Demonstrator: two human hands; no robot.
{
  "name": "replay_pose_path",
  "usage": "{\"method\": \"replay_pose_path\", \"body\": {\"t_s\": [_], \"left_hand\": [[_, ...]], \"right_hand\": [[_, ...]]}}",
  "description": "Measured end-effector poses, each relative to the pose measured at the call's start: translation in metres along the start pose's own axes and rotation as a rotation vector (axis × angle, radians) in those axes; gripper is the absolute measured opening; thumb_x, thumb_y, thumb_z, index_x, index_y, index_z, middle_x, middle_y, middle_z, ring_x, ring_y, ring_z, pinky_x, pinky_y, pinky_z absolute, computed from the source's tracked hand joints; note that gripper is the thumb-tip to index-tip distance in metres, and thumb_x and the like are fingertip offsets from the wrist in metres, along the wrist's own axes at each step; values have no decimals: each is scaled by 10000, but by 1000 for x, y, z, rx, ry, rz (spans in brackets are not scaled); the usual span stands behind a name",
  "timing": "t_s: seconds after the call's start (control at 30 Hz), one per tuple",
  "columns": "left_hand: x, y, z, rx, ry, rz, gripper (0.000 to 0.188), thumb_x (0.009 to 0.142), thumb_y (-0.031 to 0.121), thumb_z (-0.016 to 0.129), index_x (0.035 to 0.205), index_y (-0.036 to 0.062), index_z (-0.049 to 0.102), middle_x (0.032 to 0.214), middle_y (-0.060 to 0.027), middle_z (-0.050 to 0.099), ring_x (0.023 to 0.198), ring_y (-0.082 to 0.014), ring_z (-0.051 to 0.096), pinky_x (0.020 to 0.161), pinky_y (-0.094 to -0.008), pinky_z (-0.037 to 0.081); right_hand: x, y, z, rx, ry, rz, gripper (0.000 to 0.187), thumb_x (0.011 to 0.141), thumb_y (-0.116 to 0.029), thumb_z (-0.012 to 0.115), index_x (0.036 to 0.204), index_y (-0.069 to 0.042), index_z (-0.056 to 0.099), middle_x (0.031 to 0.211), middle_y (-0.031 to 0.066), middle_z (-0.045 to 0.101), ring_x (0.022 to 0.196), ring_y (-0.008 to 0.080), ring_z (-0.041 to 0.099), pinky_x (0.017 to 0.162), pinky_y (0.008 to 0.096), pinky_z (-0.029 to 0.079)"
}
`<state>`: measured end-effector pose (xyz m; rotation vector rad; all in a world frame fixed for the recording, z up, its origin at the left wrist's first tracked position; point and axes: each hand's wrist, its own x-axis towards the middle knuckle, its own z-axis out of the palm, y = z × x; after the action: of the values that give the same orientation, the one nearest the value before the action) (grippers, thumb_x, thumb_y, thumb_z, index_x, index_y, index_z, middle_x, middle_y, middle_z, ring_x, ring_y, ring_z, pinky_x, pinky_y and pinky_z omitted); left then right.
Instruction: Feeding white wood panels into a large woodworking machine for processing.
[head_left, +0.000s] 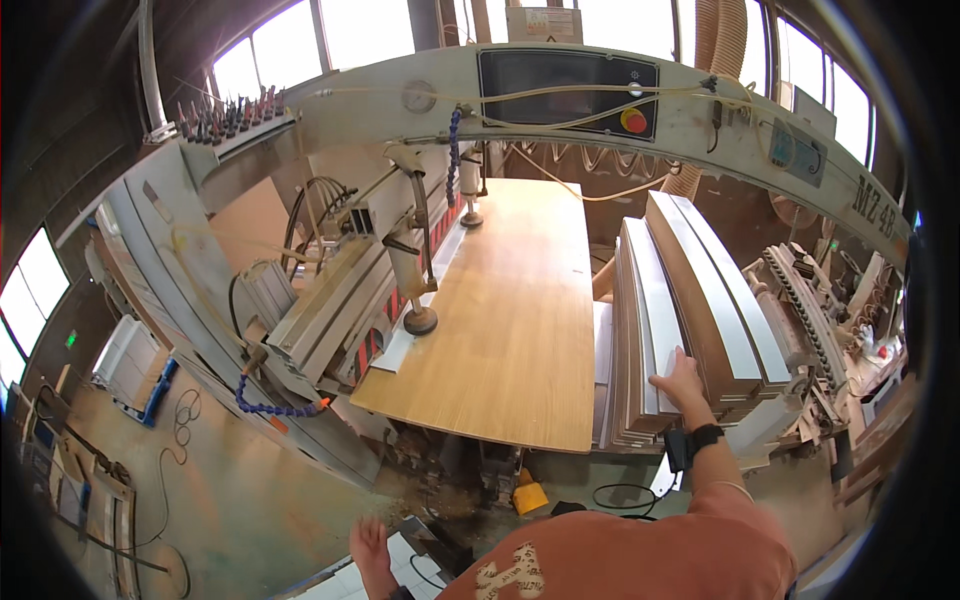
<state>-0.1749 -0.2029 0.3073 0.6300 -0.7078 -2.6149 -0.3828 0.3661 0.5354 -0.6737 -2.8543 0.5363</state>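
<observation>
At the right, my right hand [683,382] grips the near end of a white-faced board [655,305] on top of a stack, thumb and fingers spread over its edges. My left hand [369,545] hangs low at the left of my body, fingers loosely bent and slightly apart, nothing seen in it. In front of me a wide wood-coloured panel [515,330] lies on the machine. Two round press feet, the nearer press foot [421,321] and the farther press foot [471,220], stand on or just above its left side.
The machine's arched beam [400,120] crosses above, with a control panel [568,92] and a red stop button [632,121]. A second board stack [710,290] stands beside the first. A blue jointed hose [285,406] juts out at left. A yellow object [530,494] lies below the panel.
</observation>
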Motion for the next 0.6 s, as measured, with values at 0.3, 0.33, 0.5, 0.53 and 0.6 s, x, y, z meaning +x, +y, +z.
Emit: {"method": "replay_pose_path", "body": {"t_s": [0.3,0.33,0.5,0.53,0.6], "left_hand": [[97,-24,291,189,-214,-64,357,805,128,484,1125,49,347,872,-124,506,818,-247,529,715,-339,464],[111,-36,296,188,-216,-58,357,805,128,484,1125,49,347,872,-124,506,818,-247,529,715,-339,464],[146,-70,300,417,-52,321,624,771,31,495,1264,48,112,795,-99,477,668,-162,496,593,-250,446],[151,-72,300,421,-58,327,624,771,31,495,1264,48,112,795,-99,477,668,-162,496,593,-250,446],[152,-72,295,584,-192,397,684,764,31,502,1273,29,45,758,-85,469,574,-124,454,507,-224,393]], "right_hand": [[0,-30,-1,1171,-304,67,354,721,-153,600,969,77,495,828,101,575,683,170,559,597,285,449],[-2,-38,5,1326,-307,37,312,744,-130,576,972,67,493,830,97,574,679,164,558,592,275,452],[-17,-82,14,1374,-372,-67,289,766,-143,559,970,53,504,842,89,568,691,139,549,596,268,454],[-13,-88,25,1339,-384,-105,274,761,-135,562,959,48,511,839,87,568,680,141,554,581,266,454],[-14,-109,33,1477,-512,-68,267,754,-128,568,947,49,516,836,89,570,679,145,557,582,261,456]]}}
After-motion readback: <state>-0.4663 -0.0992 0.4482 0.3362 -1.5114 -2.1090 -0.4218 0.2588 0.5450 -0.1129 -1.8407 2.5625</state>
